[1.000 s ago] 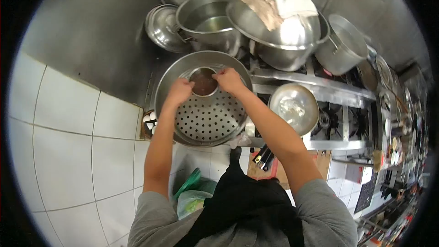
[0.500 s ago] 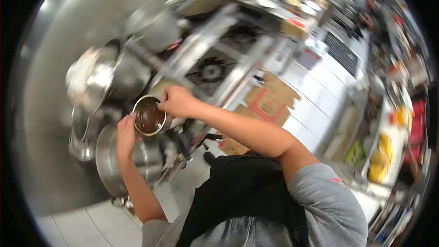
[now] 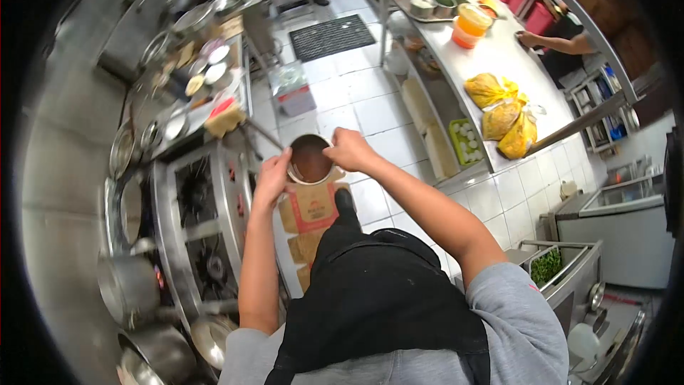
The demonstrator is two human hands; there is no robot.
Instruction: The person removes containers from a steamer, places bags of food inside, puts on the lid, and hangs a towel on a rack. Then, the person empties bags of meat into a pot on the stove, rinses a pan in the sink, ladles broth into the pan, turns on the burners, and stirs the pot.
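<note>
A round metal pot with dark brown liquid in it is held out in front of my body, above the floor. My left hand grips its left rim, fingers closed on the edge. On the opposite side, my right hand pinches the right rim. The pot is roughly level, its opening facing up. Below it, flattened cardboard lies on the white tiles, and one black shoe steps there.
A stove with large pots runs along my left. Ahead, a white box stands near a black floor mat. At right, a worktable bears yellow bags; another person's arm reaches over its far side.
My body has turned right, away from the stove and large pots, and stepped onto the cardboard. The pot has come along in both hands and is over the aisle.
</note>
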